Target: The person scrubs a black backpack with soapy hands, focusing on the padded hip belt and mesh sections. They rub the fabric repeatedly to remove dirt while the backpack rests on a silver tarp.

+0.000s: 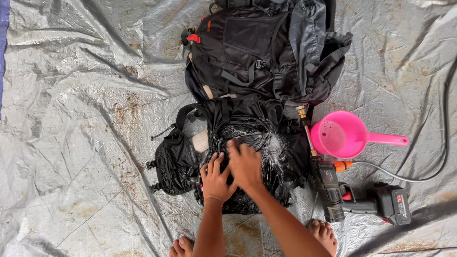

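while both hands, left (216, 180) and right (245, 165), lay spread flat on the soapy bag (239, 143) mid-tarp (77, 149), firm overlapping strokes seemed best.

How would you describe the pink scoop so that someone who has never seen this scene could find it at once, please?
Start from the grey tarpaulin covering the ground, then find the two black backpacks in the middle, the nearer wet backpack under both hands. Just to its right, beyond the black spray gun, lies the pink scoop. It is the only bright pink thing there, a round bowl with a straight handle pointing right.
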